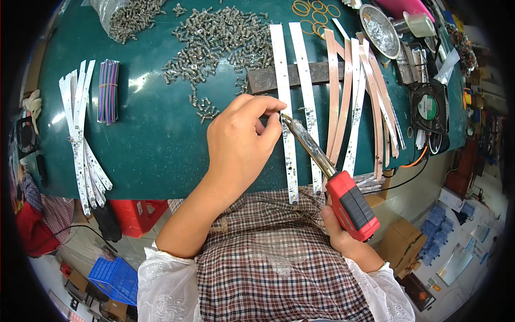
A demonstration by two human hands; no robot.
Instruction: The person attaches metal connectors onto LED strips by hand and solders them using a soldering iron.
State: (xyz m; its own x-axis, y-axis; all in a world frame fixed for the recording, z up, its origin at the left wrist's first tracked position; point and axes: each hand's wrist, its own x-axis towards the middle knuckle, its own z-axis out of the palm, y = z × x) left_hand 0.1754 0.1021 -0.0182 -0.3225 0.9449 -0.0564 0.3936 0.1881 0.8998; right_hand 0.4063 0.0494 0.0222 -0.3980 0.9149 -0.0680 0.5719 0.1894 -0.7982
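My left hand (236,137) is closed in a pinch over a narrow white LED strip board (290,166); whatever is between thumb and forefinger is too small to make out. My right hand (343,239) grips a red and black soldering gun (351,206). Its metal barrel slants up to the left, and the tip meets the board right by my left fingertips. A second white LED strip (306,70) lies just to the right. Both strips lean across a dark bar (263,80) on the green table (150,161).
Several small metal connectors (225,40) are heaped at the back. Left are stacked LED strips (80,134) and a banded wire bundle (108,92). Right are copper-coloured strips (332,80), a metal dish (380,32) and a black fan (428,107). Rubber bands (316,19) lie behind.
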